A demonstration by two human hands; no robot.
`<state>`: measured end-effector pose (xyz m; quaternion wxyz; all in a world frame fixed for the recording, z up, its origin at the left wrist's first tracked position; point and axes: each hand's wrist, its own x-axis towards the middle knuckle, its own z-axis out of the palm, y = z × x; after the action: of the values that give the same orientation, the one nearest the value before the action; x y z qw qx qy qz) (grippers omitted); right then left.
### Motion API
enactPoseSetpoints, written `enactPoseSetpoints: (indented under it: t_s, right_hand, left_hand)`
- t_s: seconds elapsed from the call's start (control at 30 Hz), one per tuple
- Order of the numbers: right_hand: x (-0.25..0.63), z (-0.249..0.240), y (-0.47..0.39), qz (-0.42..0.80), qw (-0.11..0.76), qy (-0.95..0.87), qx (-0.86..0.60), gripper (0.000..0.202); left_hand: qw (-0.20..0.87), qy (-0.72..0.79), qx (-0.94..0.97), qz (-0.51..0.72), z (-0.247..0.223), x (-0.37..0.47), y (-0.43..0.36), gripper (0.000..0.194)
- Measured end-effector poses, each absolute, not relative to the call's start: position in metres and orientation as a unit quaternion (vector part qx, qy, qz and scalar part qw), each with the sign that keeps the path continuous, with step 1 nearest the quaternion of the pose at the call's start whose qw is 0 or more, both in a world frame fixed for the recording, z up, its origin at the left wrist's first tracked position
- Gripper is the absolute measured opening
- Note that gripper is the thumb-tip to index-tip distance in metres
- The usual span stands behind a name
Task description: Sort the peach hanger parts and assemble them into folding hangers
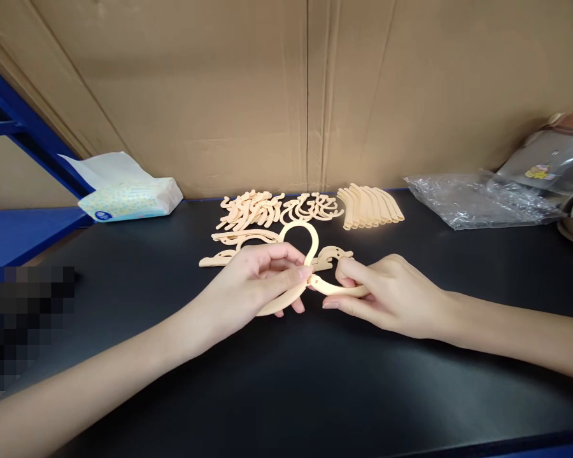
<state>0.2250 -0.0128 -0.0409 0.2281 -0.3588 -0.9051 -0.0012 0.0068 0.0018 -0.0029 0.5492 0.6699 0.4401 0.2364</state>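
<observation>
"What was the biggest thing in front of the person?"

"The cardboard (195,95), upright behind the black bench (286,394). A clear bag (477,197) lay towards the right, a tissue pack (134,198) towards the left, both off to the sides, I suppose so the middle was free for handwork."

"And the cream parts?"

"Sorted along the back, it seemed, for easy picking: short curved pieces (251,213) on the left, a tangle of thin hooked ones (318,207) between, long curved strips (370,207) lined up side by side on the right. Other cream pieces (229,236) lay nearer, just behind the hands."

"How were the hands?"

"Both busy with one jointed piece (325,287), held above the bench between them. The left hand (255,283) had thumb and fingers pinched together near the joint, probably to steady it. The right hand (384,296) had its fingers curled tightly, thumb underneath, around the right arm of it, which would give good leverage."

"Anything smaller?"

"Its hook (314,240) curved up past the left fingertips, and by the joint I spotted a tiny round mark (315,280); whether hole or pin, I couldn't tell."
</observation>
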Motion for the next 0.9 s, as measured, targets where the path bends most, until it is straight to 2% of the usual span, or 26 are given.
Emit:
enactPoseSetpoints:
  t_s: [0.1,0.27,0.33,0.5,0.63,0.73,0.9]
  right_hand:
    - [0.225,-0.041,-0.013,-0.06,0.24,-0.907,-0.339,0.033]
    - [0.226,-0.04,-0.013,-0.202,0.292,-0.896,-0.265,0.036]
    - [0.227,-0.04,-0.014,-0.229,0.285,-0.896,-0.253,0.037]
    - [0.23,-0.042,-0.011,-0.163,0.293,-0.896,-0.293,0.03]
    - [0.229,-0.044,-0.006,-0.143,0.31,-0.898,-0.277,0.008]
    - [0.228,-0.046,-0.003,-0.128,0.292,-0.912,-0.26,0.012]
    - [0.231,-0.05,-0.001,-0.049,0.282,-0.91,-0.301,0.015]
  left_hand:
    - [0.557,0.433,0.667,0.239,-0.004,0.007,0.003,0.021]
    - [0.654,0.419,0.601,0.191,0.001,0.005,0.005,0.02]
    - [0.66,0.407,0.592,0.221,0.007,0.002,0.006,0.018]
    - [0.561,0.409,0.625,0.357,0.015,-0.005,0.013,0.014]
    - [0.471,0.456,0.659,0.369,0.004,-0.003,0.016,0.018]
    - [0.47,0.472,0.665,0.339,-0.002,-0.001,0.014,0.019]
    - [0.534,0.461,0.641,0.304,-0.001,-0.003,0.013,0.02]
